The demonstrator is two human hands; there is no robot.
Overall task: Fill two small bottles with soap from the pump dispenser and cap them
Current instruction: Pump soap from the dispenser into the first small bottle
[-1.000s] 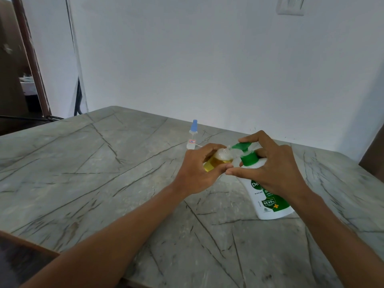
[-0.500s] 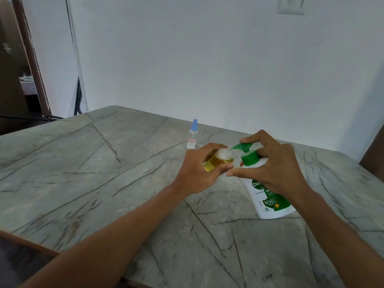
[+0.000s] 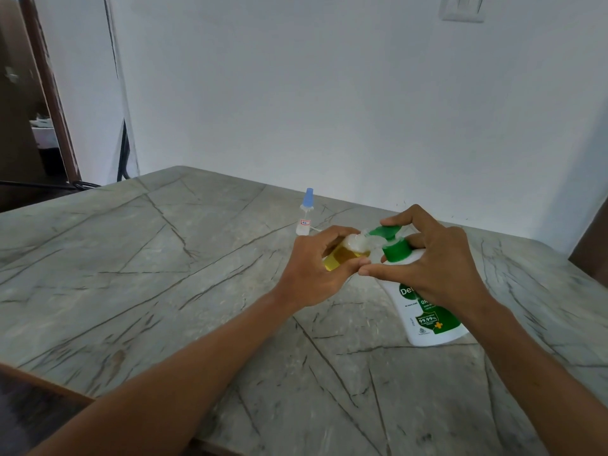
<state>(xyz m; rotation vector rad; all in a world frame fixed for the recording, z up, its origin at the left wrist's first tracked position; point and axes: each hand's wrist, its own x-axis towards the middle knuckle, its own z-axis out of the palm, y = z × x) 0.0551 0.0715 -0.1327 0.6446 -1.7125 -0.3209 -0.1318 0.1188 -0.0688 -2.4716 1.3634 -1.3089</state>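
Mid-fill: the left hand (image 3: 312,271), fingers curled, holds the small bottle (image 3: 342,256) at the spout, the right hand (image 3: 441,268) grips the pump dispenser (image 3: 424,311); next, probably a steady press

Item 1: table (image 3: 131,291), one. I see a grey-green stone-look top with dark veins running across it and a brown edge strip at the near left corner.

Item 2: pump dispenser (image 3: 424,320), one. It is white with a green label and a green pump, and its base rests on the right part of the top.

Item 3: small bottle (image 3: 304,222), one. It is clear with a pale blue cap and stands upright towards the far edge, well apart from the dispenser's base.
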